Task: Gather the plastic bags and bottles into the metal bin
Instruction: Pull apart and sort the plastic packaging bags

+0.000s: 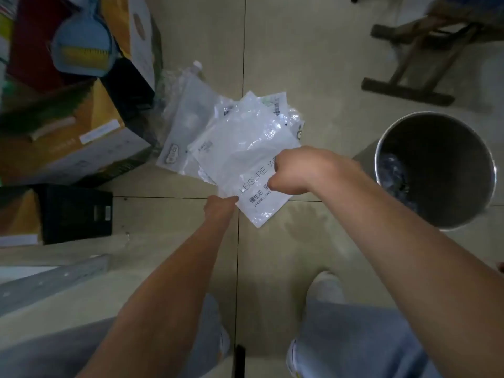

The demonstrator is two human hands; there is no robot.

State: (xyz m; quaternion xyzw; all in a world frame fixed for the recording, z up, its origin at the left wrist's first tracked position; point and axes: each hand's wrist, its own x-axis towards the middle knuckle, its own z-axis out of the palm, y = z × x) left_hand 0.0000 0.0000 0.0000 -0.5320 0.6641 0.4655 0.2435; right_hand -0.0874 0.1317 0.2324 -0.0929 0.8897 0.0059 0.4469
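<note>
Several clear and white plastic bags point(234, 143) lie fanned out in a stack above the tiled floor. My right hand point(294, 170) is closed on the stack's near right edge, over a bag printed "LEISURE". My left hand point(221, 207) pinches the same bag's lower left corner. A plastic bottle point(197, 67) with a white cap pokes out behind the bags, beside the boxes. The round metal bin point(476, 148) stands on the floor to the right of my right hand, with crumpled clear plastic at its bottom.
Cardboard boxes point(68, 137) and a blue dustpan point(81, 47) crowd the left side. A black box point(76, 211) sits lower left. A wooden stool frame point(414, 64) stands at the upper right. My feet and legs are at the bottom.
</note>
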